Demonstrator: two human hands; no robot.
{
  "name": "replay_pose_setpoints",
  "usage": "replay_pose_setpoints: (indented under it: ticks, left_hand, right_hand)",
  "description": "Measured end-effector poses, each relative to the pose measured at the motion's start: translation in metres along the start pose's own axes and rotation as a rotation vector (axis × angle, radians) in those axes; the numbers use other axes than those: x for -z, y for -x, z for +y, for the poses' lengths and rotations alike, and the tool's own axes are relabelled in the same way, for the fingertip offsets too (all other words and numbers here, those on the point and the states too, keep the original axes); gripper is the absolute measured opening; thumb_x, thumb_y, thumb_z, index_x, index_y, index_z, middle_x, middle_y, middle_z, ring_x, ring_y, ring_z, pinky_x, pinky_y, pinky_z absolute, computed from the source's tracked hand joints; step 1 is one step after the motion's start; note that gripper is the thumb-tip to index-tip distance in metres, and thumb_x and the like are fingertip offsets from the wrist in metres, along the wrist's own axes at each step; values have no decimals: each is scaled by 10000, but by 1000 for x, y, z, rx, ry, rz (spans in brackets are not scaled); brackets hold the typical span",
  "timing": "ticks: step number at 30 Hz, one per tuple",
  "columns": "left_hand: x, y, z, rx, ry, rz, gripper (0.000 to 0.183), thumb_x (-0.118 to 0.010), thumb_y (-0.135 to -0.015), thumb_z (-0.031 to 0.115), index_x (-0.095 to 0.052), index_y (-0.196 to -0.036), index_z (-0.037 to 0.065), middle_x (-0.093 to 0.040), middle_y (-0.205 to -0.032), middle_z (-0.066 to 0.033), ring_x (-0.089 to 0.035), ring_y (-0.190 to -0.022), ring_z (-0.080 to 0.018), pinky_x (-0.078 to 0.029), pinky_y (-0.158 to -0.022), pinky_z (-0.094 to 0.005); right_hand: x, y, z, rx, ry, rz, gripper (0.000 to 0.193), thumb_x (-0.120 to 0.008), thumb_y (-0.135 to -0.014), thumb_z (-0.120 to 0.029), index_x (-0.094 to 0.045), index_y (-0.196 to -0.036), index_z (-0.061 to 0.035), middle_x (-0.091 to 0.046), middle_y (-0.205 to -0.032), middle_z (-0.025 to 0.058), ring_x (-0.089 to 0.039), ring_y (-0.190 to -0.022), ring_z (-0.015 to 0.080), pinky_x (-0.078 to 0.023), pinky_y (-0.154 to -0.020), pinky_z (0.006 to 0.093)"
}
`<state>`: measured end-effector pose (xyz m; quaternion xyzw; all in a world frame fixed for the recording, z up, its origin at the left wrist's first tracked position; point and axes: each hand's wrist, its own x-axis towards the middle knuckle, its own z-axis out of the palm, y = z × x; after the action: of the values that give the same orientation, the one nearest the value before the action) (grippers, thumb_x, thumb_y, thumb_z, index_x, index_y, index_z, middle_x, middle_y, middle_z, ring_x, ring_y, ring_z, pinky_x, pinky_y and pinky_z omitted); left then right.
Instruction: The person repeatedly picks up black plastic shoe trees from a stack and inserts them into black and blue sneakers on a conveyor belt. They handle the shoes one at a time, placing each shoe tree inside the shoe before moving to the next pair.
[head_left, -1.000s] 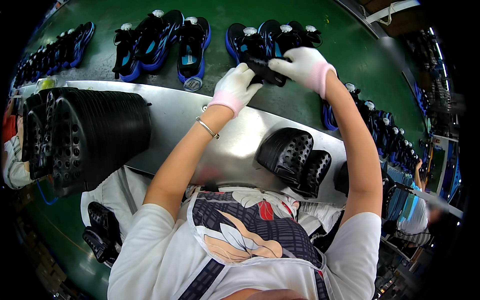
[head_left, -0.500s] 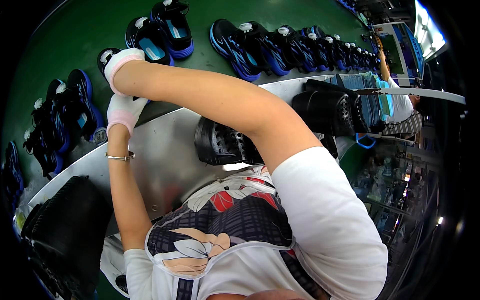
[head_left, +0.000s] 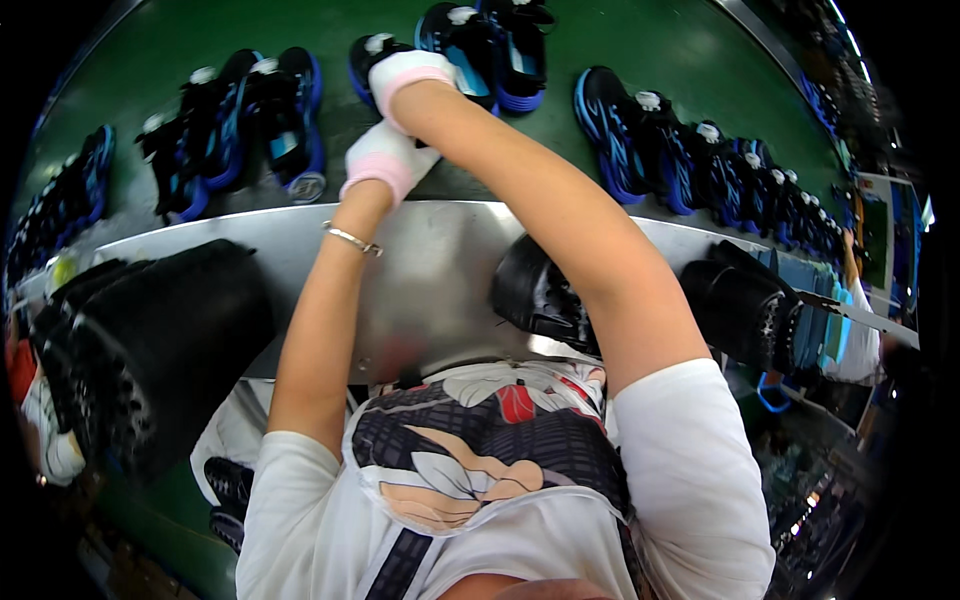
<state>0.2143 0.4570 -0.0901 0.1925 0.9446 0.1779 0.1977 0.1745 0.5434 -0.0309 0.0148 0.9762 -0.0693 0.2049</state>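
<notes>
Apron: patterned with pale flowers (head_left: 455,475) on dark checks, closest to the camera.
Metal ledge (head_left: 430,265): crosses in front of the apron, bare in the middle.
Black stacks: a big one (head_left: 195,320) at the left, a smaller one (head_left: 530,290) partly behind the right arm (head_left: 600,245), and another (head_left: 725,300) farther right.
Left hand (head_left: 385,160): white-gloved with a pink cuff, a bracelet (head_left: 350,238) on its wrist; its fingers are mostly hidden, so I cannot tell whether they grip.
Right hand (head_left: 412,82): gloved alike, just beyond the left, over a shoe (its fingertips are out of sight, so its grip cannot be told either).
Shoe: black and blue (head_left: 361,66), on the green surface (head_left: 660,40) past the ledge, largely covered by the right hand.
Neighbouring shoes: a pair (head_left: 520,65) just right of it, a group (head_left: 228,135) to the left, a long row (head_left: 612,140) to the right.
Far right: light-blue sheets (head_left: 833,322) and another person (head_left: 858,345) in white.
</notes>
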Motion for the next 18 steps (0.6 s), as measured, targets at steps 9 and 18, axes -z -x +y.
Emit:
replay_pose_setpoints:
  ticks: [9,18]
  left_hand:
    - [31,21,-6,-57,-40,153,438,-650,-816,453,-668,-1121,139,-652,-1117,-84,-623,-1030,-301,-508,-854,-385]
    - [42,40,8,-175,-395,454,476,-674,-815,355,-605,-1224,121,-576,-1256,-62,-536,-1112,-310,-474,-939,-393]
  right_hand:
    - [17,81,47,253,-209,95,420,-532,-885,-380,-608,-1164,-75,-671,-1036,176,-650,-962,342,-521,-839,411]
    - [-8,285,104,300,-230,249,316,-653,-799,-353,-637,-909,-57,-624,-838,147,-611,-824,334,-488,-743,433]
